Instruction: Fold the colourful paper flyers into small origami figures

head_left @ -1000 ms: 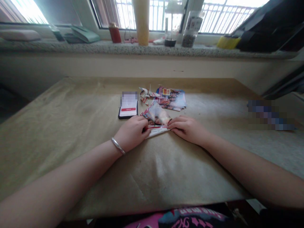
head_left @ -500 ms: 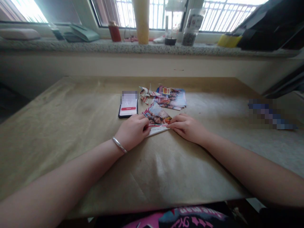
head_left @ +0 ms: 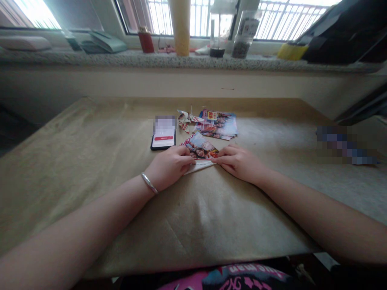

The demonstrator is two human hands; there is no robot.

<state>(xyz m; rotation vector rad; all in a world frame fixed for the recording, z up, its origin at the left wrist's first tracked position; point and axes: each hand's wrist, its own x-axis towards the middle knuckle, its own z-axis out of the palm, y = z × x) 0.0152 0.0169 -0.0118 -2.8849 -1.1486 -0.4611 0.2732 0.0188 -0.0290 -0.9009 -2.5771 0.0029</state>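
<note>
A folded glossy printed sheet [head_left: 200,151] lies on the tan table covering [head_left: 99,161], its near edge folded up to show the white back. My left hand [head_left: 169,167], a silver bangle on its wrist, has curled fingers pressing the sheet's left side. My right hand [head_left: 238,162] presses the fold's right end with fingers held together and flat. Both hands touch the sheet.
A phone [head_left: 163,137] with a lit screen lies just beyond my left hand. Torn paper scraps [head_left: 187,119] and a stack of printed leaflets [head_left: 219,125] sit behind the sheet. Jars, a yellow cylinder [head_left: 180,26] and boxes line the windowsill [head_left: 121,60].
The upper flap of the sheet has been pressed flatter. My left hand's fingers slid slightly right along the fold; my right hand has barely moved.
</note>
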